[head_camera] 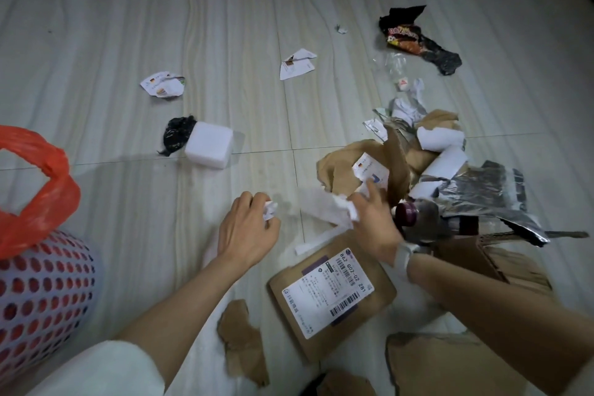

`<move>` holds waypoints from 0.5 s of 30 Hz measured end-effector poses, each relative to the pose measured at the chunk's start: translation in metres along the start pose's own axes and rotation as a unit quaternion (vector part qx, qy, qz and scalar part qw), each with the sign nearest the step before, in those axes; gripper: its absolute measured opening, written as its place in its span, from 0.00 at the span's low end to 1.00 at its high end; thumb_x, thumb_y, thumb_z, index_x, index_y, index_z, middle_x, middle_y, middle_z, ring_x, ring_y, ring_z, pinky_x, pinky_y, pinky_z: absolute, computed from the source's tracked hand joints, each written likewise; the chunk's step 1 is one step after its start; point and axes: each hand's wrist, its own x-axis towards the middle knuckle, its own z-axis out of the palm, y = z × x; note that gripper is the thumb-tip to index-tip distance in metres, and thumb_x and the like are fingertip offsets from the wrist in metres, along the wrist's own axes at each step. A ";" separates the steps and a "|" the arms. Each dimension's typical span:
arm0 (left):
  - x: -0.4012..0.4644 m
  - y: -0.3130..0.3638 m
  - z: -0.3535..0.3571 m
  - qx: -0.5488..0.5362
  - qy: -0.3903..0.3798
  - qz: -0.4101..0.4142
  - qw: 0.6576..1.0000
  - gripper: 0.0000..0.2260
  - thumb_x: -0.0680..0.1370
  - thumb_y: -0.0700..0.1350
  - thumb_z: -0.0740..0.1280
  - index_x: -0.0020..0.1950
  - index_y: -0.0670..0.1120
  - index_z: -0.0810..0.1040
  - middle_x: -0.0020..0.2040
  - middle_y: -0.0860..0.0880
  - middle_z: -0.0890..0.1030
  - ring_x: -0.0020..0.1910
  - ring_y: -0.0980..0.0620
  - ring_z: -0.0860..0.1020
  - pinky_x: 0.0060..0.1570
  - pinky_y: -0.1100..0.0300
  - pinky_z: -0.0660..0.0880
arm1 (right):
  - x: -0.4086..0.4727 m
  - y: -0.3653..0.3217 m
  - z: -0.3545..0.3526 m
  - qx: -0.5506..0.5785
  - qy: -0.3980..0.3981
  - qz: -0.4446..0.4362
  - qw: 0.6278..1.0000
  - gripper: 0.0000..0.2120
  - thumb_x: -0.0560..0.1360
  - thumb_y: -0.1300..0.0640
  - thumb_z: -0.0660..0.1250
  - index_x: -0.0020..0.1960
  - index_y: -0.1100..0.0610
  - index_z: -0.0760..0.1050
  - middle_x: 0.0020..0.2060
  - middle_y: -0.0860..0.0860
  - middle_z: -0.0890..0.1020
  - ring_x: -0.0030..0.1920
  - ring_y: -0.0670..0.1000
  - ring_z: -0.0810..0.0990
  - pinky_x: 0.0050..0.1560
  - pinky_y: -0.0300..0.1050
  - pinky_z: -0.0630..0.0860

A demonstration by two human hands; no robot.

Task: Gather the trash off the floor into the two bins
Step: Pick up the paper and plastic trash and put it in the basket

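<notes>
My left hand is closed on a small crumpled white paper scrap low over the floor. My right hand grips a long white paper strip, blurred by motion, at the edge of a heap of torn brown paper, white rolls and silver foil. A white perforated bin lined with a red bag stands at the far left. Only this one bin is in view.
Loose on the tiles lie a white foam block, a black bag wad, two torn printed papers and a snack wrapper. A labelled brown parcel, cardboard scraps and a dark bottle lie near me.
</notes>
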 end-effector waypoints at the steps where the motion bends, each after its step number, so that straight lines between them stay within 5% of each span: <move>1: 0.000 -0.001 -0.001 0.000 0.001 -0.005 1.000 0.16 0.73 0.48 0.58 0.57 0.43 0.72 0.52 0.45 0.73 0.53 0.45 0.72 0.45 0.55 0.69 | -0.003 0.002 0.006 -0.047 -0.018 -0.012 0.999 0.21 0.75 0.65 0.61 0.66 0.54 0.64 0.74 0.55 0.47 0.73 0.62 0.51 0.72 0.57 0.57; 3: -0.001 -0.005 -0.002 -0.002 0.002 -0.022 1.000 0.15 0.73 0.47 0.61 0.57 0.43 0.73 0.52 0.44 0.73 0.53 0.44 0.72 0.46 0.54 0.70 | -0.008 0.006 0.012 -0.107 -0.013 -0.036 0.994 0.24 0.74 0.63 0.62 0.68 0.50 0.63 0.74 0.54 0.48 0.73 0.62 0.48 0.71 0.62 0.56; 10: -0.003 -0.009 -0.007 0.000 -0.003 -0.056 0.998 0.13 0.75 0.45 0.63 0.57 0.42 0.72 0.52 0.43 0.72 0.54 0.44 0.71 0.45 0.53 0.70 | -0.014 0.014 0.008 -0.162 0.015 -0.107 0.981 0.19 0.75 0.64 0.60 0.65 0.56 0.67 0.67 0.55 0.66 0.65 0.60 0.63 0.64 0.56 0.63; 15: -0.005 -0.007 -0.009 0.006 -0.007 -0.038 0.999 0.13 0.75 0.46 0.61 0.56 0.41 0.73 0.51 0.42 0.73 0.53 0.43 0.72 0.43 0.53 0.70 | -0.005 0.008 -0.011 -0.002 0.072 -0.121 0.990 0.14 0.72 0.68 0.63 0.58 0.62 0.70 0.53 0.55 0.72 0.55 0.55 0.69 0.54 0.44 0.67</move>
